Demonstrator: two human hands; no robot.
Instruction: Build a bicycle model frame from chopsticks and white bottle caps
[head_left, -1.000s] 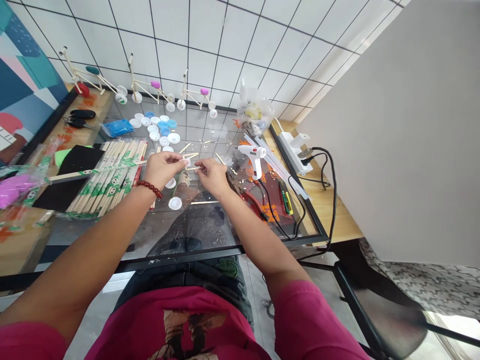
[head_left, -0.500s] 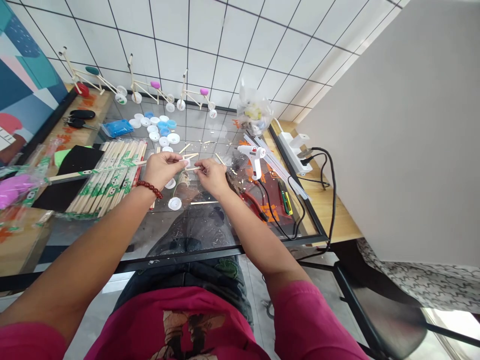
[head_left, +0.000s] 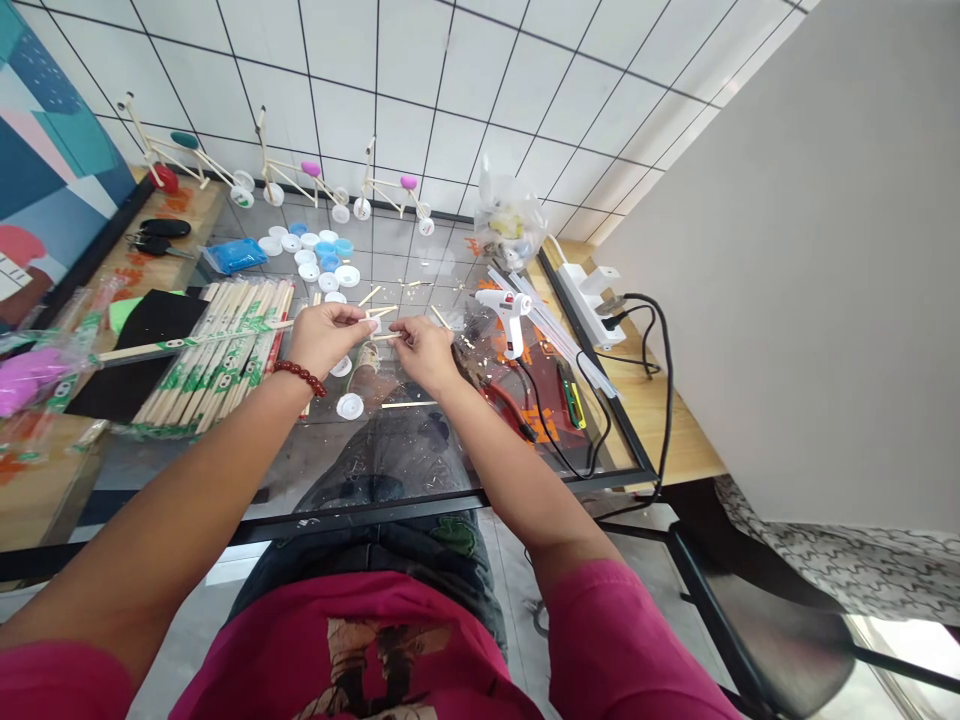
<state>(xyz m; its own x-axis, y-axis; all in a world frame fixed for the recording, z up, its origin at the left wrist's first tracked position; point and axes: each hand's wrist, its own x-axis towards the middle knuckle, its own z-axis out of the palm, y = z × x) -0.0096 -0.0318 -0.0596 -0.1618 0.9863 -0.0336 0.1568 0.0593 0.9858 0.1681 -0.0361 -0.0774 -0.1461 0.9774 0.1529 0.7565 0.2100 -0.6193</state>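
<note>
Over the glass tabletop (head_left: pixel 322 470), my left hand (head_left: pixel 326 335) is closed in a pinch on a small white bottle cap (head_left: pixel 375 325), mostly hidden by the fingers. Thin wooden sticks (head_left: pixel 384 311) stick out beside it; whether they are joined to the cap I cannot tell. Close by on the right, my right hand (head_left: pixel 424 350) pinches a short piece of wooden stick (head_left: pixel 387 337), its end pointing toward the cap. Loose white caps (head_left: pixel 349 406) lie below the left hand, and a thin stick (head_left: pixel 409 405) lies below the right.
White and blue caps (head_left: pixel 328 263) lie behind my hands. Packaged chopsticks (head_left: pixel 217 360) are at left. A white glue gun (head_left: pixel 506 315), glue sticks (head_left: pixel 562 335), red-handled pliers (head_left: pixel 510 410) and a utility knife (head_left: pixel 571 398) lie right. Stick-and-cap models (head_left: pixel 390 190) stand along the wall.
</note>
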